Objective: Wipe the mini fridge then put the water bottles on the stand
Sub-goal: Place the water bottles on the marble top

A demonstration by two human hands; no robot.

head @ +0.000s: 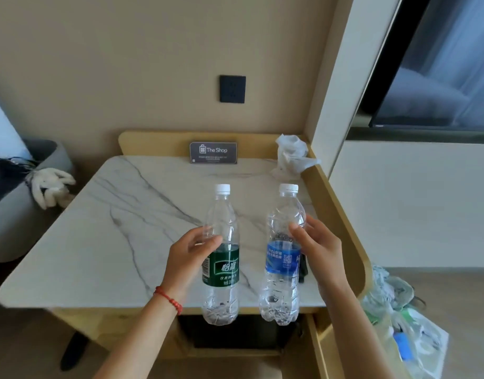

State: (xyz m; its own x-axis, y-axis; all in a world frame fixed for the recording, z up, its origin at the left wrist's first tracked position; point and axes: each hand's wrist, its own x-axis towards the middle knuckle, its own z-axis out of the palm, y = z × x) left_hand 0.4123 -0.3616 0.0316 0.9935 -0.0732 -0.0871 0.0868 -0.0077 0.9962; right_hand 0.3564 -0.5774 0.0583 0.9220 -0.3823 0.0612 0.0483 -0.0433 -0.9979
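Two bottles held upright in the air, just above the near edge of the marble-topped desk [98,242], bases hanging over the dark opening below that is probably the mini fridge [235,335]. Green-labelled bottle [221,258] in the left hand [186,258], blue-labelled bottle [283,255] in the right hand [320,250], both capped in white, both apparently nearly empty, so light and easy to tip. Best carried forward over the desk, well clear of the edge, then lowered straight down until each base sits flat on the marble; only then released, one after the other, with a slight check for wobble. Sensible to land them toward the back, near the small "The Shop" sign [213,152], short of the crumpled white tissue [292,154] in the far right corner, with a gap kept between the two so neither knocks the other. Left fingers [205,242] curled around the clear body just above the green label, thumb in front, closed firmly on the plastic. Right fingers [299,228] wrapped around the upper shoulder of the blue-labelled bottle, thumb across the front, the rest behind and mostly hidden, likewise clamped on it. Grip high on both, so some swing at the bases likely; a slow descent advisable. Wiping apparently done, judging by the discarded tissue, though not certain.
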